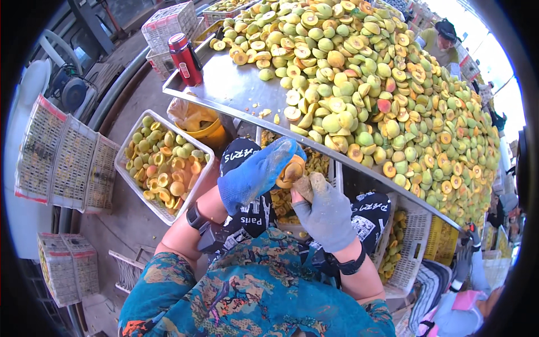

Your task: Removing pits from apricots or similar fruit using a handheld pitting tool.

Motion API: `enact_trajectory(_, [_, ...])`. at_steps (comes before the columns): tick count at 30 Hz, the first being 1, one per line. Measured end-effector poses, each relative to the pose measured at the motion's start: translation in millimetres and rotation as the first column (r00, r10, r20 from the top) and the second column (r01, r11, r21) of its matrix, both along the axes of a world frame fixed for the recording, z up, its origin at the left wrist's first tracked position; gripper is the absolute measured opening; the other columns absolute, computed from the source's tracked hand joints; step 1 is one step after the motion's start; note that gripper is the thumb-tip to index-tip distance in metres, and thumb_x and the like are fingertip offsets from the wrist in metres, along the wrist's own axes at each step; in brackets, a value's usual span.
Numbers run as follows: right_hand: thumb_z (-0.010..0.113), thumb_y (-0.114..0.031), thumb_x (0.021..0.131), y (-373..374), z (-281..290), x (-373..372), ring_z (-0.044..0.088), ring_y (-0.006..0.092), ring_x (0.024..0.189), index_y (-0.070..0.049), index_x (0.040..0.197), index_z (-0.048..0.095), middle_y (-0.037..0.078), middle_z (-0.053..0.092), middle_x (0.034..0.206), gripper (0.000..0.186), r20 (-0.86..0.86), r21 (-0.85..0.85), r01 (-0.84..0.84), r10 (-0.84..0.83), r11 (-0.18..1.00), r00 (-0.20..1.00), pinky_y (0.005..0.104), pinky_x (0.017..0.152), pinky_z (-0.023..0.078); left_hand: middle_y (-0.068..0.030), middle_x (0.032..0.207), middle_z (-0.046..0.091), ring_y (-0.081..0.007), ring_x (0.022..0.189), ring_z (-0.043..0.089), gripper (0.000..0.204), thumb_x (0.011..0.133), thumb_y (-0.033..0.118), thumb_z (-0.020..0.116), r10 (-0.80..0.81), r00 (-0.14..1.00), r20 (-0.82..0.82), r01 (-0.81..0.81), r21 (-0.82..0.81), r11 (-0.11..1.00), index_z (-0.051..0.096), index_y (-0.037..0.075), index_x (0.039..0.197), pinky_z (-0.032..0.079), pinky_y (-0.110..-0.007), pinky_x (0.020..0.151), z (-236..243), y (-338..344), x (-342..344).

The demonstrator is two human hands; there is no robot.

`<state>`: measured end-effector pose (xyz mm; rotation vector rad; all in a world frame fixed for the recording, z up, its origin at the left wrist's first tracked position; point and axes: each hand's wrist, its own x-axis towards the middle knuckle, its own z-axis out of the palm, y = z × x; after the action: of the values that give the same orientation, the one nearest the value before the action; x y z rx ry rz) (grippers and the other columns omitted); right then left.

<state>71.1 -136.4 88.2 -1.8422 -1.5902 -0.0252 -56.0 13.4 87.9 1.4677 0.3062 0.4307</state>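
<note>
My left hand [255, 171], in a blue glove, is closed around a peach half [291, 172] with its cut, orange-brown face showing. Against the fruit's lower right side press the fingers of my right hand [328, 210], which wears a grey, stained glove. Those fingers are curled together, and whatever they grip is hidden. Both hands are over my lap, above a crate of cut peach pieces [282, 203]. Beyond them, a metal table [241, 90] carries a large heap of halved peaches [359, 73].
A white crate of peach halves [163, 168] stands on my left beside a yellow bucket [209, 133]. A red thermos [185, 60] is on the table's left corner. Stacked crates [62, 157] stand far left. Another crate [412, 247] sits right, near a co-worker's gloved hand [464, 263].
</note>
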Motion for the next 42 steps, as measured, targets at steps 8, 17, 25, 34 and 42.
enact_trajectory(8, [0.067,-0.031,0.083,2,-4,-4,0.065,0.0338,0.059,-0.006,0.1,0.054,0.015,0.062,0.069,0.033,0.022,-0.114,0.02,-0.018,0.993,1.0,0.0435,0.049,0.051,-0.0053,0.106,0.058,-0.011,0.1,0.055,0.04,0.105,0.035,0.037,0.073,0.997,-0.02,-0.073,0.008,0.997,0.056,0.001,0.114,0.044,-0.026,0.092,-20,-6,2])
enact_trajectory(17, [0.067,-0.03,0.082,3,-24,2,0.065,0.0353,0.062,-0.006,0.096,0.052,0.015,0.063,0.068,0.032,-0.023,-0.259,0.0,-0.006,0.966,1.0,0.0449,0.054,0.052,-0.0102,0.12,0.059,-0.0162,0.113,0.054,0.042,0.102,0.03,0.045,0.078,0.987,-0.138,-0.017,0.399,0.917,0.051,-0.002,0.128,0.04,-0.029,0.101,-38,6,0])
enact_trajectory(25, [0.064,-0.029,0.084,5,-45,11,0.064,0.0355,0.064,-0.002,0.103,0.055,0.015,0.062,0.067,0.034,-0.052,-0.352,-0.079,0.065,0.933,0.997,0.0457,0.057,0.051,-0.0179,0.128,0.057,-0.0233,0.116,0.056,0.043,0.103,0.028,0.042,0.086,0.904,-0.419,0.104,0.41,0.906,0.048,-0.001,0.134,0.04,-0.03,0.104,-27,8,13])
enact_trajectory(34, [0.064,-0.03,0.085,8,-50,17,0.064,0.0398,0.068,-0.001,0.101,0.055,0.019,0.064,0.071,0.034,-0.21,-0.399,-0.068,-0.019,0.915,0.978,0.0478,0.059,0.05,-0.0153,0.096,0.068,-0.0221,0.091,0.064,0.047,0.101,0.039,0.043,0.097,0.776,-0.623,0.239,0.432,0.87,0.061,-0.003,0.111,0.048,-0.031,0.086,-27,16,33])
enact_trajectory(42, [0.063,-0.027,0.089,1,-44,28,0.065,0.0357,0.067,-0.005,0.1,0.059,0.018,0.062,0.073,0.025,-0.748,-0.137,0.121,-0.183,0.983,0.637,0.0387,0.062,0.051,-0.0154,0.101,0.063,-0.0264,0.075,0.062,0.047,0.101,0.044,0.039,0.179,0.976,0.124,-0.059,-0.64,0.766,0.056,0.002,0.112,0.052,-0.036,0.064,-36,7,49])
